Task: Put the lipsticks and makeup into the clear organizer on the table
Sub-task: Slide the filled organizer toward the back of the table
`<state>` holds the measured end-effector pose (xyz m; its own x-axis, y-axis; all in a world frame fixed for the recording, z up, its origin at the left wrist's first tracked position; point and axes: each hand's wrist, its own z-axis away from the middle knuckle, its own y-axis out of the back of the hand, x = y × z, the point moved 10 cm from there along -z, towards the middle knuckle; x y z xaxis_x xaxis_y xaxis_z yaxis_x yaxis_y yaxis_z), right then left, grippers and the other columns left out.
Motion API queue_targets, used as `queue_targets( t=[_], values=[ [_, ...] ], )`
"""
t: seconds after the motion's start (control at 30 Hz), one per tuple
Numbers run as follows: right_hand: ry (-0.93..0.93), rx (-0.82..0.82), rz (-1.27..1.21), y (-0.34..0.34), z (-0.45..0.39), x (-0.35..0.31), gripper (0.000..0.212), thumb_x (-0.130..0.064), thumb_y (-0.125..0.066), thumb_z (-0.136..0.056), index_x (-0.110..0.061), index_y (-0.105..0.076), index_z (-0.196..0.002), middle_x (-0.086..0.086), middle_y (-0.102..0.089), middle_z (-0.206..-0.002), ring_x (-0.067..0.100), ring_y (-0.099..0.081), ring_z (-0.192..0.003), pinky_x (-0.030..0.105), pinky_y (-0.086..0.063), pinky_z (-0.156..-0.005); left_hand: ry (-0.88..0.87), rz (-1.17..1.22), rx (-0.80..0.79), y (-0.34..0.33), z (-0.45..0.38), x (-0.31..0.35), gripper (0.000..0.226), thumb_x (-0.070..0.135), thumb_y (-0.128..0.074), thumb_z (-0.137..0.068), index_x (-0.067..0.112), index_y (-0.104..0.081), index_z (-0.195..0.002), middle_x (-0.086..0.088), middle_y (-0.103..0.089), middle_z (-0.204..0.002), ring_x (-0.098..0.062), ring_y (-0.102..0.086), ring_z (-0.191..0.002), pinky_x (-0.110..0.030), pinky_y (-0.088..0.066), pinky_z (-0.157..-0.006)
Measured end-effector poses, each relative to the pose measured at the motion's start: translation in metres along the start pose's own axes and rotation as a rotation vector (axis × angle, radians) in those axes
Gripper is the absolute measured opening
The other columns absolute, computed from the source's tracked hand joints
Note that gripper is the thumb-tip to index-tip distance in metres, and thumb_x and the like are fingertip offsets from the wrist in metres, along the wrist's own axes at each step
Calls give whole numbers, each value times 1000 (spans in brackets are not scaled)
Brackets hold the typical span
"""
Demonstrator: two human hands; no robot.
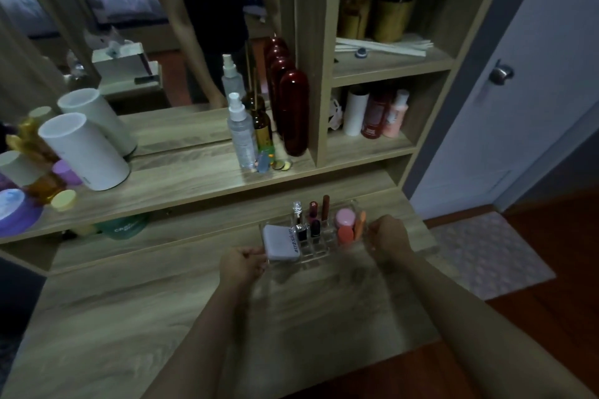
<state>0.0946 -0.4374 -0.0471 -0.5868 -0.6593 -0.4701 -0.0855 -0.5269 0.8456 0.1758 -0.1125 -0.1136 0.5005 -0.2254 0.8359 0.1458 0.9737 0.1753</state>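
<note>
Left hand (pixel 241 264) and right hand (pixel 389 238) each pinch an end of clear organizer (pixel 316 257) on table (pixel 129 301). Between hands: compact (pixel 278 241), lipsticks (pixel 315 230), pots. Likely final positioning; next, let go gently.

Clear organizer (pixel 319 257), white compact (pixel 278 241)

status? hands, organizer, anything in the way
Left hand and right hand each grip an end of the organizer. Lipsticks and compact inside. Table around it clear.
</note>
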Motion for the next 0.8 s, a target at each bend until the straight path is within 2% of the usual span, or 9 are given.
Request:
queue_targets(
  t=[0.1, 0.2, 0.27, 0.33, 0.4, 0.47, 0.57, 0.7, 0.8],
  values=[
    [-7, 11, -5, 13, -11, 17, 21, -13, -57, -91, 2, -72, -89, 17, -73, -93, 29, -66, -89, 27, -43, -72, -36, -42, -43, -26, 4, 8, 21, -12, -62, -81, 5, -66, -71, -12, -63, -61, -20, -57, -54, -23, -50, -47],
    [-9, 40, 1, 29, -18, 30, 22, -13, -53, -94, 3, -66, -100, 19, -69, -105, 30, -63, -102, 33, -47, -89, -55, -61, -56, -48, 9, 14, 29, -15, -63, -79, 9, -66, -62, -12, -63, -58, -20, -56, -53, -24, -48, -51],
    [-11, 39, 16, 36, -23, 38, 23, -14, -52, -95, 3, -66, -100, 20, -69, -105, 30, -64, -102, 34, -48, -91, -51, -74, -56, -61, 11, 16, 27, -15, -62, -79, 7, -65, -65, -12, -63, -59, -20, -57, -54, -25, -49, -50],
    [-28, 18, 31, 40, -28, 45, 25, -15, -50, -96, 2, -67, -103, 20, -69, -108, 30, -63, -104, 35, -48, -93, -46, -91, -58, -71, 12, 19, 14, -13, -62, -81, -1, -67, -77, -11, -62, -64, -20, -57, -55, -23, -51, -46],
    [-47, 18, 29, 46, -32, 53, 27, -15, -48, -97, 1, -67, -106, 20, -68, -109, 30, -63, -106, 35, -48, -94, -49, -98, -58, -80, 12, 22, 12, -13, -61, -82, -4, -66, -89, -11, -62, -66, -19, -57, -55, -17, -51, -42],
    [-64, 26, 29, 51, -35, 58, 28, -14, -48, -98, 2, -68, -106, 20, -69, -109, 30, -64, -105, 35, -49, -94, -52, -102, -65, -88, 13, 25, 12, -14, -59, -83, -8, -65, -92, -10, -62, -66, -19, -57, -56, -20, -51, -45],
    [-95, 28, 15, 55, -39, 67, 27, -13, -49, -97, 4, -68, -106, 21, -68, -109, 31, -64, -105, 37, -51, -97, -71, -127, -75, -97, 15, 28, 11, -13, -58, -84, -8, -67, -89, -8, -64, -63, -19, -58, -57, -26, -50, -55],
    [-93, 31, 13, 57, -43, 73, 26, -14, -49, -97, 3, -68, -104, 20, -68, -108, 29, -64, -103, 34, -50, -93, -93, -147, -70, -103, 13, 32, 23, -14, -59, -83, 5, -68, -71, 5, -64, -40, -18, -57, -52, -25, -51, -52],
    [-89, 29, 6, 55, -47, 76, 26, -14, -49, -97, 4, -68, -102, 19, -68, -107, 29, -64, -103, 35, -50, -93, -122, -190, -80, -106, 13, 34, 30, -11, -60, -84, 13, -67, -68, -4, -65, -54, -20, -58, -58, -33, -52, -65]
  ],
)
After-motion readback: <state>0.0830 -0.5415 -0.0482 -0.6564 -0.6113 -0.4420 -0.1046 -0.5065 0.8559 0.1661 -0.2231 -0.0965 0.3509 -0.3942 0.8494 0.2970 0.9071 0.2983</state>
